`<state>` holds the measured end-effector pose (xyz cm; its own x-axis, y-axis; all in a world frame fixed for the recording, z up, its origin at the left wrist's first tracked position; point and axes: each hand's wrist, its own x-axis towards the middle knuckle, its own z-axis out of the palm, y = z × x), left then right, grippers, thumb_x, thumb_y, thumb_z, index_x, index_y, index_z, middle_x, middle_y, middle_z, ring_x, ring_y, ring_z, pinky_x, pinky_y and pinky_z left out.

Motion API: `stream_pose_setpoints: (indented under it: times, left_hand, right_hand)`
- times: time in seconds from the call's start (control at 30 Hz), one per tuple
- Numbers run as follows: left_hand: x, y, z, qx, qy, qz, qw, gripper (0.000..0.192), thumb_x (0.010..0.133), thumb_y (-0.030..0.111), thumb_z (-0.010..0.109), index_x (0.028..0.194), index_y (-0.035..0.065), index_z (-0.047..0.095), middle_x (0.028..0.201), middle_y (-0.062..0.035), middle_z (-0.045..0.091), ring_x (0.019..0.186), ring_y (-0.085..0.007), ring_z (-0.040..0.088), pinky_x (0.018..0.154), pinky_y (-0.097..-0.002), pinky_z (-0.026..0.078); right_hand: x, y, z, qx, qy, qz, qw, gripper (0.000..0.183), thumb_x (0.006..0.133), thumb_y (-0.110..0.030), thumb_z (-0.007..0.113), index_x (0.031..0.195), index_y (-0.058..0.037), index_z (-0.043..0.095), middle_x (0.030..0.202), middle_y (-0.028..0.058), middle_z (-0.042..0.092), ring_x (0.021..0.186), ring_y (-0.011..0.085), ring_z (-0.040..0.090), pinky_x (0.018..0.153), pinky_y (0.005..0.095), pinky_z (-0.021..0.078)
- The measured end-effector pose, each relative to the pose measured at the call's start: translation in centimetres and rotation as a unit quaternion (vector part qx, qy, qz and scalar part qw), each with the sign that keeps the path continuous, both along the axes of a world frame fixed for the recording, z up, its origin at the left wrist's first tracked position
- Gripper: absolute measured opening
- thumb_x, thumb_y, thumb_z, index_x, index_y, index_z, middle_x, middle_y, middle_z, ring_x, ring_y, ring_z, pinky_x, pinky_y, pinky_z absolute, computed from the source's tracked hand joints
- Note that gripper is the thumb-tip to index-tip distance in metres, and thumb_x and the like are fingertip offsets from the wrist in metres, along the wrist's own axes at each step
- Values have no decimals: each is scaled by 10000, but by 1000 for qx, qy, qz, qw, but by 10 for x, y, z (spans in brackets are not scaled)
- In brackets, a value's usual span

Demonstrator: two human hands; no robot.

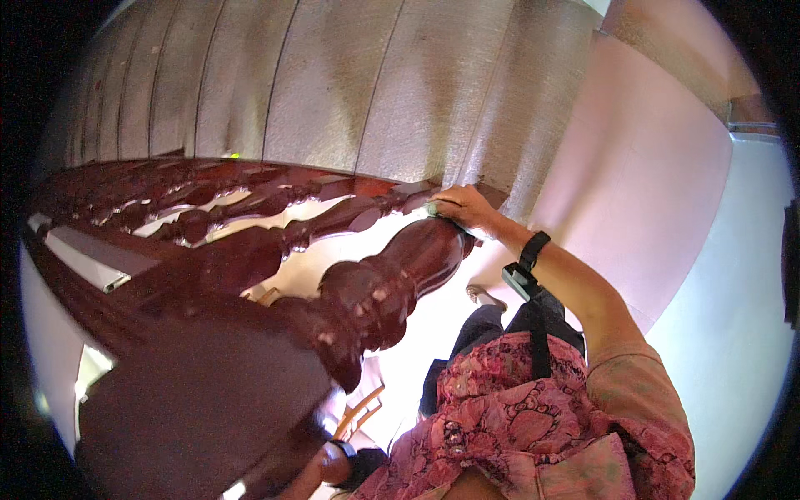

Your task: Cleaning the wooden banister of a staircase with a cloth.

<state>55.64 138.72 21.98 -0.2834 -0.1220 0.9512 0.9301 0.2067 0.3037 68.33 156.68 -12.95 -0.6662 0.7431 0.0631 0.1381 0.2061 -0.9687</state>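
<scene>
My right hand (465,207), with a black strap and small device on its wrist, is curled over the far end of a thick turned post of glossy dark wood (431,253). A pale cloth (432,209) shows under its fingers and against the wood. My left hand (328,464) is at the bottom edge, low beside the broad dark wooden face (206,381) at the near end of the post. It is blurred and partly cut off, so what its fingers touch cannot be told.
Turned dark wood balusters (331,219) run off to the left. Beyond them are long speckled grey-brown bands (319,87), apparently stair treads. A wooden chair (359,412) is below, past the post. One shoe (486,298) shows on the bright floor, near a pale pink surface (650,137).
</scene>
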Motion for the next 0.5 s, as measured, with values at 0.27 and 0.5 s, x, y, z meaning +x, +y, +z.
stream_pose_setpoints:
  times: [0.27, 0.5]
  left_hand:
    - [0, -9, -35, -76, 2, 5, 997, 392, 855, 286, 407, 1021, -67, 440, 1031, -255, 494, 873, -296, 535, 725, -438, 442]
    - [-6, -9, -58, -122, 3, 17, 992, 393, 851, 271, 418, 1051, -68, 396, 1056, -260, 466, 900, -298, 517, 747, -443, 430]
  right_hand:
    - [-5, -11, -73, -27, -119, -57, 991, 269, 757, -308, 580, 1005, -214, 628, 858, 133, 581, 845, 322, 490, 773, 394, 388]
    - [-19, -5, -142, -69, -220, -94, 968, 262, 793, -289, 518, 999, -166, 625, 902, 136, 589, 885, 330, 509, 780, 411, 390]
